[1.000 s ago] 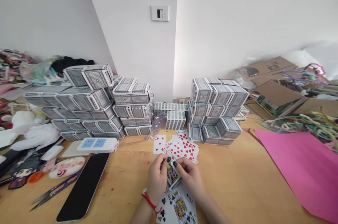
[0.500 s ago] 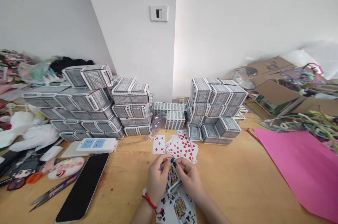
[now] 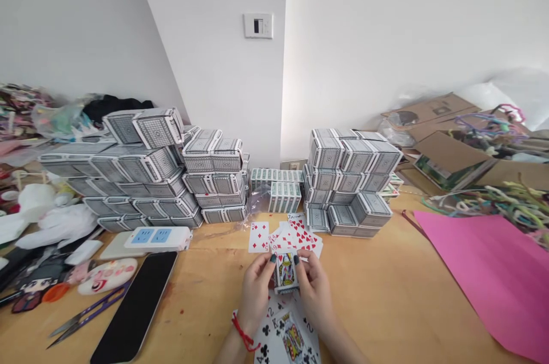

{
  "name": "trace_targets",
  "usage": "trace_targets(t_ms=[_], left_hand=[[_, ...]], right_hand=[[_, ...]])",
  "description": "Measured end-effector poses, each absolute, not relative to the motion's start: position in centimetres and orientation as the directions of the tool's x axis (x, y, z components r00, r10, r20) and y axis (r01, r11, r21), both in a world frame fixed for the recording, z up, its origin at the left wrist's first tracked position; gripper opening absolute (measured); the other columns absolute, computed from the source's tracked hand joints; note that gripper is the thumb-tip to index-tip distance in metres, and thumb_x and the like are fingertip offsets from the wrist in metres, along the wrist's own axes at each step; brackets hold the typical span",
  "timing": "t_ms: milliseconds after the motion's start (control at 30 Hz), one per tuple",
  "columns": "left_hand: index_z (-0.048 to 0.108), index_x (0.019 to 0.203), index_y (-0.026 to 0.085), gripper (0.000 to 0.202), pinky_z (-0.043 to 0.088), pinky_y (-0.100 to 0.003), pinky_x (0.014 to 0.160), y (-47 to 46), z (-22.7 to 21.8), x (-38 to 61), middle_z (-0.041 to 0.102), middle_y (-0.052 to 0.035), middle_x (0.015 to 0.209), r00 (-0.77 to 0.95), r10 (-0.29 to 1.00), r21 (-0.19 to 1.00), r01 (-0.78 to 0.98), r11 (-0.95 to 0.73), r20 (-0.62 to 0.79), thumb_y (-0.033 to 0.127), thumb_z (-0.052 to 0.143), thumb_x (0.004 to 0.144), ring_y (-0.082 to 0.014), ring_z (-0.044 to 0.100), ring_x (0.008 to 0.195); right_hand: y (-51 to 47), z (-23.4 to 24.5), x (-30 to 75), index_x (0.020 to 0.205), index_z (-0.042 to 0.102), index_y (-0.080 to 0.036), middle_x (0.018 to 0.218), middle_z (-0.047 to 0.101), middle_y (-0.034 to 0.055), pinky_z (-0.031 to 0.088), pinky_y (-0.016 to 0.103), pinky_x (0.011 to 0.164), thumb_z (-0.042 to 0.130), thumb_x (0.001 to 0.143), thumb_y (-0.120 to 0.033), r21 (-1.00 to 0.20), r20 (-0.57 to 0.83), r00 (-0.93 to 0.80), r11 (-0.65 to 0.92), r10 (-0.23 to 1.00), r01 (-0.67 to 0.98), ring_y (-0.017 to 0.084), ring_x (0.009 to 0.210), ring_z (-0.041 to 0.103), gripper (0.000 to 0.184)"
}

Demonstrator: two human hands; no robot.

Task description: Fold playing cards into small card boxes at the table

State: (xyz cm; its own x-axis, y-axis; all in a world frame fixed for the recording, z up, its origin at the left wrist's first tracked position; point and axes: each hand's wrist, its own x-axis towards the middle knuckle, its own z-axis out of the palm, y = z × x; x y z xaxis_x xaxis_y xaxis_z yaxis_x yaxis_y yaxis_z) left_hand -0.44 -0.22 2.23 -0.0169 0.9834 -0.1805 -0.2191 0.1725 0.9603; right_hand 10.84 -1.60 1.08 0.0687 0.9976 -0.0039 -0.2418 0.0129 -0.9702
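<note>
Near loose cards (image 3: 293, 336), L hand (image 3: 254, 287) & R hand (image 3: 316, 290) pinch face card (image 3: 286, 270) btwn 'em.

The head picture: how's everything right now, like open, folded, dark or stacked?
Held card: face showing, gripped by left hand and right hand.
King of clubs: lying face up.
Left card blocks: stacked.
Phone: screen dark.
Snips: blades apart.
Power strip: no plugs in visible sockets.
Pink paper: spread out.
Cardboard box: flaps open.
</note>
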Motion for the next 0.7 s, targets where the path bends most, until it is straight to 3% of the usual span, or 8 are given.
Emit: trace_targets(t_ms=[200, 333, 567, 700], left_hand=[[0.054, 0.073, 0.017, 0.019, 0.041, -0.024, 0.056, -0.34, 1.44, -0.87, 0.055, -0.0005, 0.065, -0.056, 0.998, 0.999, 0.046, -0.012, 0.014, 0.035, 0.050, 0.075, -0.0144, 0.050, 0.060], [0.051, 0.073, 0.018, 0.019, 0.038, -0.023, 0.055, -0.47, 1.41, -1.00, 0.051, 0.0006, 0.063, -0.049, 0.997, 0.988, 0.147, -0.051, 0.059, 0.035, 0.046, 0.078, -0.0135, 0.046, 0.058], [0.044, 0.062, 0.019, 0.024, 0.035, -0.021, 0.050, -0.44, 1.75, -0.97, 0.044, 0.0031, 0.057, -0.047, 0.998, 0.995, 0.089, -0.034, 0.038, 0.038, 0.047, 0.077, -0.0121, 0.040, 0.052], [0.051, 0.070, 0.018, 0.023, 0.039, -0.022, 0.054, -0.44, 2.20, -0.70, 0.052, 0.0010, 0.064, -0.044, 0.999, 1.000, -0.001, 0.023, -0.023, 0.041, 0.052, 0.073, -0.0141, 0.047, 0.059]], right_hand=[[-1.43, 1.32, 10.89, 0.083, 0.042, -0.023, 0.052, 0.043, -0.0082, 0.030, 0.019, 0.041, 0.050, 0.076, -0.049, -0.948, -0.086, 0.027, -0.074, 0.996, -0.310, 0.008, 0.042, 0.037, 0.029], [-1.19, 1.49, 11.05, 0.073, 0.040, -0.023, 0.047, 0.038, -0.0100, 0.027, 0.018, 0.041, 0.055, 0.072, -0.049, -0.937, -0.111, 0.017, -0.099, 0.994, -0.336, 0.008, 0.039, 0.033, 0.031], [-1.30, 1.86, 10.97, 0.074, 0.043, -0.021, 0.051, 0.047, -0.0069, 0.032, 0.019, 0.045, 0.056, 0.073, -0.048, -0.912, -0.093, -0.039, -0.101, 0.995, -0.397, 0.009, 0.046, 0.041, 0.029], [-1.28, 1.60, 10.94, 0.084, 0.044, -0.022, 0.050, 0.045, -0.0080, 0.030, 0.019, 0.042, 0.057, 0.071, -0.049, -0.912, -0.123, 0.003, -0.112, 0.992, -0.394, 0.008, 0.042, 0.038, 0.033]])
